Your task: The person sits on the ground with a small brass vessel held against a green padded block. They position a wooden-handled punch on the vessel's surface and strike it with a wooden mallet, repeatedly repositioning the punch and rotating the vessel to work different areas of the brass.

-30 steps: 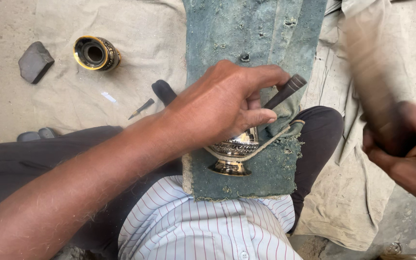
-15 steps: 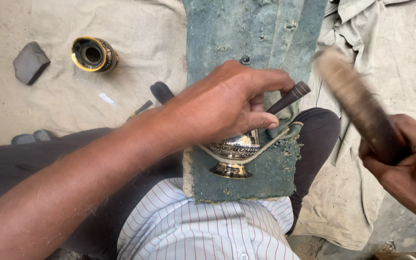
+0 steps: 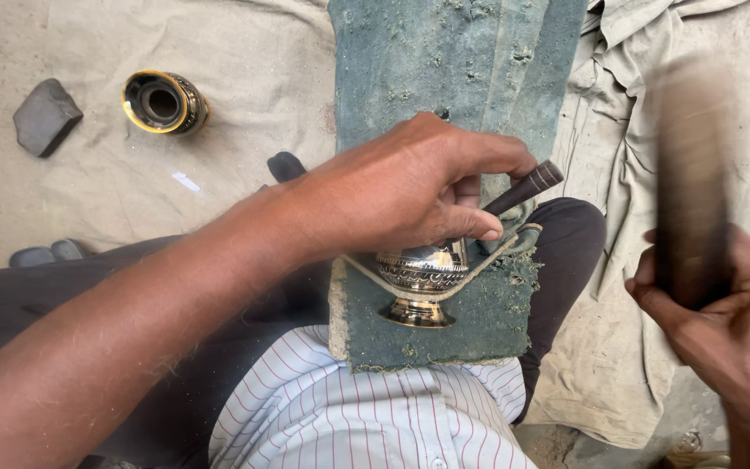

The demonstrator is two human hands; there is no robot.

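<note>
A small engraved metal vessel (image 3: 420, 280) with a flared foot lies on a green, gritty board (image 3: 444, 78) that rests on my lap, tied down by a cord. My left hand (image 3: 410, 187) covers the vessel's upper part and pinches a dark metal punch (image 3: 527, 187) against it. My right hand (image 3: 726, 321) is off to the right and grips a dark wooden striker (image 3: 692, 174), raised upright and blurred with motion.
A black-and-gold ring-shaped metal piece (image 3: 165, 102) and a dark grey stone (image 3: 45, 115) lie on the beige cloth at the upper left. Crumpled cloth (image 3: 618, 113) covers the ground on the right. My striped shirt (image 3: 349, 417) fills the bottom.
The striker in my right hand has swung up from a slant toward the punch to upright. My left hand, the punch and the vessel have stayed in place.
</note>
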